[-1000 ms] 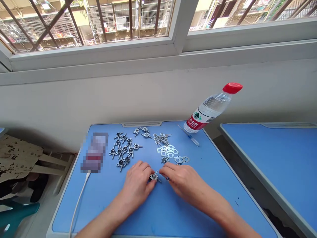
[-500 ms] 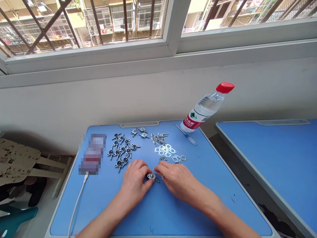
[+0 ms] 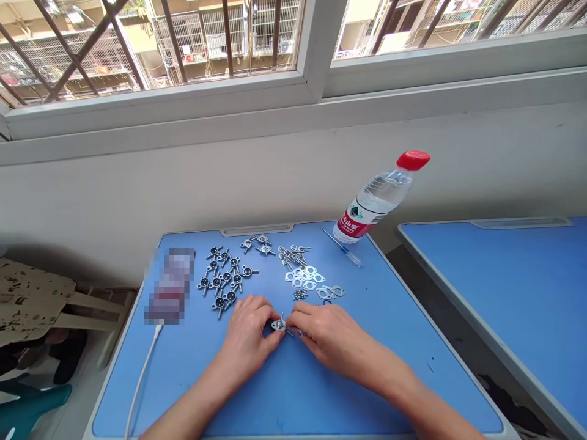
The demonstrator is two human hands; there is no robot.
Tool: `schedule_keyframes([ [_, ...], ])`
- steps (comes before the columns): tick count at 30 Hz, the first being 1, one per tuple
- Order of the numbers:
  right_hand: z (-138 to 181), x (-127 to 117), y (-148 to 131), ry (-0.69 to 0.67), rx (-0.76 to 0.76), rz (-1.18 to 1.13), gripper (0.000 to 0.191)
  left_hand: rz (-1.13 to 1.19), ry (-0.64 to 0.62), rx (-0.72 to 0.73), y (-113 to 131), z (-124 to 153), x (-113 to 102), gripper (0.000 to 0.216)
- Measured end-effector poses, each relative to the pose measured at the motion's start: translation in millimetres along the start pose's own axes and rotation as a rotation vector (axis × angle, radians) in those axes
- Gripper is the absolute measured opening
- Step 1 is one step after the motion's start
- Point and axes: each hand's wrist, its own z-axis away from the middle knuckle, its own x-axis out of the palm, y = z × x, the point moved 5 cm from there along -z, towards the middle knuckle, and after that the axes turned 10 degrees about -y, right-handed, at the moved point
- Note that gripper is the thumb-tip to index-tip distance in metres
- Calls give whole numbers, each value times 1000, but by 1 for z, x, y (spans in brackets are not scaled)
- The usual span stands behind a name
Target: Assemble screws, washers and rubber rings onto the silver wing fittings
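Observation:
On the blue table, my left hand (image 3: 250, 330) grips a small metal part with an oval flange plate (image 3: 279, 325) between thumb and forefinger. A thin pin stands up from the middle of the plate and a stem points to the right. My right hand (image 3: 330, 333) is closed in a pinch at the part's right side. Something small and shiny shows under its fingers, too little to name. Beyond the hands lie a cluster of tiny screws (image 3: 300, 294), loose oval flange plates (image 3: 298, 278) and a pile of small metal pins (image 3: 293, 255).
Several dark-centred metal fittings (image 3: 226, 277) lie at left, with a few plate-topped ones (image 3: 265, 250) behind. A blurred phone (image 3: 169, 287) with a white cable (image 3: 142, 376) is farther left. A red-capped water bottle (image 3: 373, 205) and a screwdriver (image 3: 343, 248) sit at back right.
My right hand's fingertips have dropped slightly closer to the flanged part, and more of the tiny screws shows behind them. My left hand keeps its grip. The view has shifted slightly.

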Motion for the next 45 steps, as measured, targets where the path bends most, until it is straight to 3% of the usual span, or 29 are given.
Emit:
schedule_keyframes([
  [8,-5,10,-2,97,-47,-26,26,-7,17,15,1,0,-1,11],
  [13,0,-12,5,78,51,-419,16,-6,10,10,3,0,-3,12],
  [17,6,-29,10,122,105,-694,24,-7,-1,7,4,0,-4,12],
  [21,6,-31,12,138,96,-837,33,-19,2,18,3,0,-3,11],
  [28,6,-37,5,228,-23,-844,39,-18,18,40,2,0,-2,10],
  [32,6,-37,-1,204,-103,-792,36,-23,8,32,3,0,-3,9],
  [45,4,-32,-6,169,-125,-645,24,-31,8,30,3,0,-2,8],
])
